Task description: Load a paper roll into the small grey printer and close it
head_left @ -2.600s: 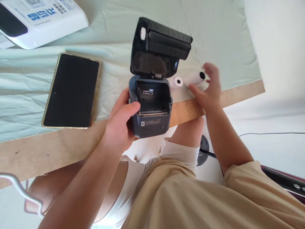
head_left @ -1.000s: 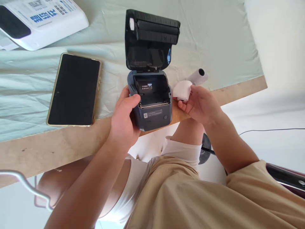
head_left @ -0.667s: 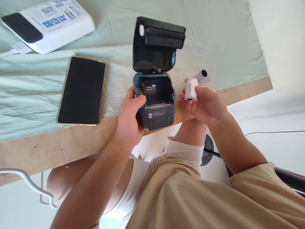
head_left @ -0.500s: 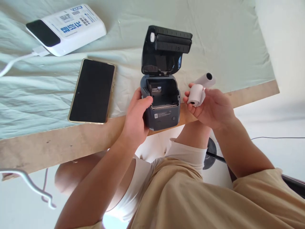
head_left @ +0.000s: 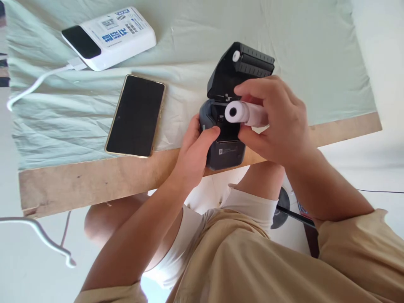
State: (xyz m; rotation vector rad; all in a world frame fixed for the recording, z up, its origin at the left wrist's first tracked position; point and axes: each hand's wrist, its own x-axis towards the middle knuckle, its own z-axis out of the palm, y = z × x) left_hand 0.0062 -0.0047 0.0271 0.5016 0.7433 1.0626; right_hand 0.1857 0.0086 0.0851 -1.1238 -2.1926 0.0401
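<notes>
Paper is the thing on the move here: the right hand grips a white paper roll between thumb and fingers, its hollow core end facing the camera, and holds it directly over the open bay of the small dark label printer. Half a second ago that roll was out at the printer's three o'clock, turned in the fingers well clear of the bay; now it has been carried across and sits right at the mouth of the compartment, though whether it touches the inner walls cannot be told, since the hand covers that part. The left hand is clasped on the printer's left side, thumb hooked over the front-left corner of the body, bracing it at the wooden table edge. The printer's lid stands raised at twelve o'clock from the bay, its roller bar showing at the top. My reading is that the roll has passed from being picked and oriented to being lined up with the bay, not yet seated in it, with the lid still up. At nine o'clock from the printer a black phone lies face up on the pale green cloth; at ten o'clock, farther off, a white power bank rests with a white cable trailing left.
</notes>
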